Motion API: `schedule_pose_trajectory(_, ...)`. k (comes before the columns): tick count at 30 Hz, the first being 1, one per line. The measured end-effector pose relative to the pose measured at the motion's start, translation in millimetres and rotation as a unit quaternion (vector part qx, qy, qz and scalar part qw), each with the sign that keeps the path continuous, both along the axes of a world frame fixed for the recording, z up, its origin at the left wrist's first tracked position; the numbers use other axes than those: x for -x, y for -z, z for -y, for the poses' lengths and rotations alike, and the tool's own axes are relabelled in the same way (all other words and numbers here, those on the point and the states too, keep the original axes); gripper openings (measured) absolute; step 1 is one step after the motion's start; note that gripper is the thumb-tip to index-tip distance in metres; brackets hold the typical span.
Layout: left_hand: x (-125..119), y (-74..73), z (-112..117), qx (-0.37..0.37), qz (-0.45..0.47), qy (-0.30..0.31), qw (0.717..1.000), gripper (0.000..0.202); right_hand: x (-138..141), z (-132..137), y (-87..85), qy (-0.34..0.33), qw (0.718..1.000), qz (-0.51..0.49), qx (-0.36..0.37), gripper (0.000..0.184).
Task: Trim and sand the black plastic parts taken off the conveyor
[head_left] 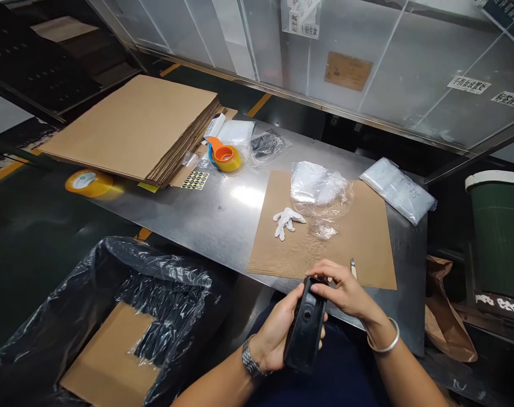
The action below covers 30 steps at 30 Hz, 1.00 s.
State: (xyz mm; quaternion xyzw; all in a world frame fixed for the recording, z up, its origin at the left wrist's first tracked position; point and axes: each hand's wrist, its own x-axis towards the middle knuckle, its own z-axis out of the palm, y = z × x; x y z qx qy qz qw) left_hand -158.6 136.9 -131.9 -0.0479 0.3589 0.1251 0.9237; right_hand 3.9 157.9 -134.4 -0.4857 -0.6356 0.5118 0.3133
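Observation:
A long black plastic case-like part point(304, 333) with a hollow face and a small round hole is held close to my body, before the table's front edge. My left hand point(278, 328) wraps round its side, fingertips showing on the far side. The fingers and thumb of my right hand point(344, 291) pinch its upper end. Just beyond my right hand a small pen-like cutter point(353, 268) lies on the cardboard sheet point(274, 249). White finger cots point(286, 220) and a clear plastic bag point(318, 183) rest farther back on that sheet.
Stacked cardboard point(134, 124), a tape roll point(87, 183) and an orange tape dispenser point(223, 155) occupy the metal table's left point(189, 220). A wrapped white packet point(399, 189) lies right. Below left stands a bin lined with black plastic point(108, 254); a green bin point(498, 232) stands right.

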Motion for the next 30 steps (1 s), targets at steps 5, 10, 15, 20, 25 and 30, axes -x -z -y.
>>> schedule_pose_trajectory(5, 0.2, 1.5, 1.6, -0.020, -0.011, 0.008, 1.000, 0.056, -2.5, -1.3, 6.1, 0.052, 0.998, -0.014, 0.034, 0.020)
schedule_pose_trajectory(10, -2.9, -5.3, -0.2, -0.096, -0.132, -0.037, 0.986, 0.048, 2.2, 12.2, 10.2, 0.111, 0.991, 0.025, 0.063, 0.028)
schedule_pose_trajectory(15, -6.7, -9.0, 1.0, -0.182, -0.170, -0.120, 0.961, 0.040, 17.0, 27.9, 10.7, 0.147, 0.983, 0.068, 0.085, 0.026)
schedule_pose_trajectory(20, -4.8, -4.2, -0.7, -0.167, -0.135, -0.106, 0.971, 0.039, 17.2, 23.5, 21.1, 0.174, 0.967, -0.036, 0.184, 0.039)
schedule_pose_trajectory(25, -2.3, -0.7, -6.2, -0.113, -0.118, -0.128, 0.978, 0.038, 25.9, 25.3, 22.2, 0.186, 0.954, -0.142, 0.186, 0.030)
schedule_pose_trajectory(30, -2.9, 8.1, -12.1, -0.108, -0.090, -0.206, 0.968, 0.034, 37.6, 38.9, 27.4, 0.154, 0.966, -0.143, 0.149, 0.046)
